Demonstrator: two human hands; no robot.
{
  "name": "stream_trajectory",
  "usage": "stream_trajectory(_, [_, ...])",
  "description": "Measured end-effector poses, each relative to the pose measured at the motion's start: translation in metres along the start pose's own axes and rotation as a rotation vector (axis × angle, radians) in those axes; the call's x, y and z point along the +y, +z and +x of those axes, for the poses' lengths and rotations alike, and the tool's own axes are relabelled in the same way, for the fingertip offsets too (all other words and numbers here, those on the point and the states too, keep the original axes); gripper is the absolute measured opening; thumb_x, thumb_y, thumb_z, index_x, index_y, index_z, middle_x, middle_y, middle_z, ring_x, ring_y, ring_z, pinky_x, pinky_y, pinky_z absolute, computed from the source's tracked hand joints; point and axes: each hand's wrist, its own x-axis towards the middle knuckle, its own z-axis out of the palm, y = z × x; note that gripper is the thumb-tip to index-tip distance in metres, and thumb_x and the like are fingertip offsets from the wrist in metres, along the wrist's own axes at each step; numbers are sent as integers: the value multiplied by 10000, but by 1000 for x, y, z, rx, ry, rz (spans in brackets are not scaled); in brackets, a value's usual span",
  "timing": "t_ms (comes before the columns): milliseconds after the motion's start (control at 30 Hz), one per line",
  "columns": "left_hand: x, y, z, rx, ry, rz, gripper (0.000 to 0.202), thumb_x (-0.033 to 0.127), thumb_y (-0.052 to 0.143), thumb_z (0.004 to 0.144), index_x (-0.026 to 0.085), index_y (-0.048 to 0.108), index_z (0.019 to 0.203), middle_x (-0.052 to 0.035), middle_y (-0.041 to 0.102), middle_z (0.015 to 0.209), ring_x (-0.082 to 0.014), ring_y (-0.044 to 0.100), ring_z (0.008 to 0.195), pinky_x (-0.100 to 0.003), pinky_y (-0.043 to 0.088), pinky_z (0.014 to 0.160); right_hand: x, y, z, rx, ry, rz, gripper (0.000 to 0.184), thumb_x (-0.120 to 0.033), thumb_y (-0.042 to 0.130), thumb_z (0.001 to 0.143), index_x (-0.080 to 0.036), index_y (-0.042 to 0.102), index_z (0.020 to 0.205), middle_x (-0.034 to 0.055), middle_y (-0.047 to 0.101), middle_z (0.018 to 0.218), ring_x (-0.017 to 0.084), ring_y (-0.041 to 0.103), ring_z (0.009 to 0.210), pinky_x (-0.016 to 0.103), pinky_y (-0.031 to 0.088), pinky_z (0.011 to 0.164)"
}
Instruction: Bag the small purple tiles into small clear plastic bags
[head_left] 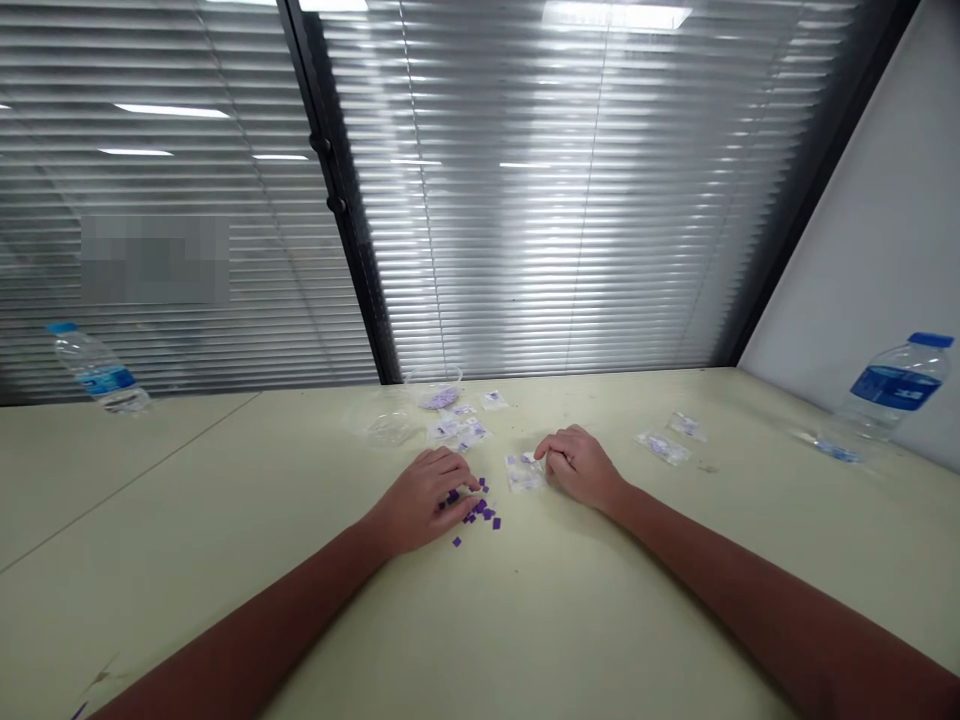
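Small dark purple square pieces (481, 508) lie loose in a cluster on the table. My left hand (429, 500) rests over the left side of this cluster, thumb and fingers apart, with some pieces showing in the gap between them. Just right of the pieces, a small clear plastic bag (523, 474) lies flat. At its right edge is my right hand (583, 468), fingers curled and the index fingertip on the bag's upper corner. Its palm side is hidden.
Behind the hands are more small bags (459, 430), a clear tub with light purple pieces (441, 398) and a clear lid (390, 430). Further bags (663, 447) lie to the right. Water bottles stand at far left (101, 370) and far right (896, 388). Blinds (555, 220) back the table.
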Motion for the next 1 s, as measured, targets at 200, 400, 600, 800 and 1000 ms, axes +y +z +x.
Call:
stream_trajectory(200, [-2, 1, -2, -5, 3, 5, 121, 303, 658, 1059, 262, 768, 1087, -53, 747, 1021, -233, 682, 1012, -382, 488, 947, -27, 8, -5, -71, -174, 192, 377, -31, 500, 848, -269, 774, 950, -37, 812, 788, 202, 717, 781, 392, 540, 897])
stream_trajectory(400, [5, -1, -1, -28, 26, -15, 133, 332, 673, 1048, 269, 762, 1125, -60, 742, 1074, -241, 678, 1037, -391, 475, 968, -27, 13, -5, -92, -220, 74, 583, -59, 547, 785, -240, 711, 1314, 71, 784, 1247, 280, 672, 1201, 485, 493, 1070])
stream_trajectory(600, [18, 0, 1, -134, 36, -29, 261, 391, 688, 1041, 294, 740, 1277, -80, 711, 1336, -292, 626, 1268, -447, 461, 1081, -22, 13, -6, -244, -174, 1, 550, -111, 618, 815, -250, 691, 1342, 81, 736, 1373, 306, 611, 1345, 514, 409, 1158])
stream_trajectory(800, [14, 3, -1, -139, 61, 38, 323, 357, 615, 1090, 296, 698, 1396, -50, 696, 1490, -304, 578, 1404, -489, 438, 1169, -25, 13, -5, -222, -192, 17, 481, -102, 670, 764, -255, 722, 1217, 67, 741, 1222, 280, 654, 1183, 466, 434, 1075])
stream_trajectory(1000, [17, 2, 1, -127, 158, 136, 420, 327, 554, 1125, 252, 594, 1537, -65, 665, 1550, -304, 574, 1439, -490, 427, 1177, -27, 10, -5, -249, -217, 7, 618, -188, 782, 728, -229, 691, 1338, 64, 684, 1070, 280, 628, 1044, 457, 469, 982])
